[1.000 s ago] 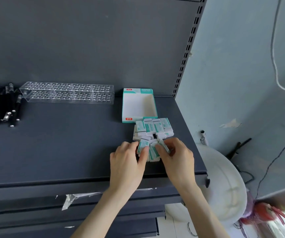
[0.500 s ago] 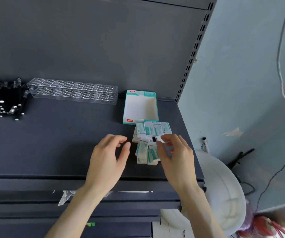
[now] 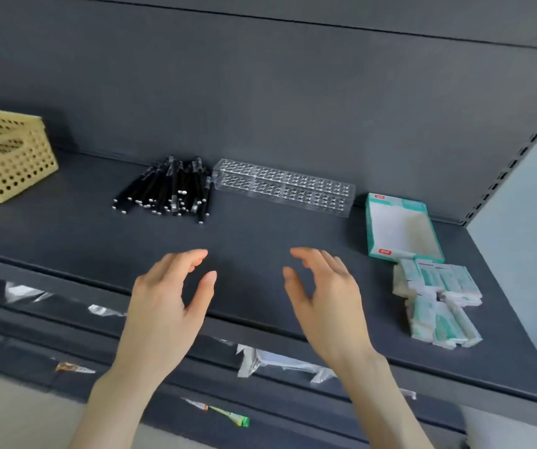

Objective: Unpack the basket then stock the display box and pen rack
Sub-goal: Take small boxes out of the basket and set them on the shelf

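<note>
The left hand [image 3: 166, 306] and right hand [image 3: 328, 306] hover spread over the shelf [image 3: 66, 228], holding nothing; the pens [image 3: 170, 189] lie heaped just beside the clear rack [image 3: 286, 186]; better, I think, to take a few and stand each upright in one hole.

Single head-worn wide-angle view, looking forward and down from close by onto a dark shelf [image 3: 66, 228]; left hand [image 3: 163, 306] and right hand [image 3: 328, 306] enter from the lower edge.

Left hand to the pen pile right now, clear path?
Probably yes. The left hand is open and empty, and only bare shelf lies between it and the pen pile.
</note>
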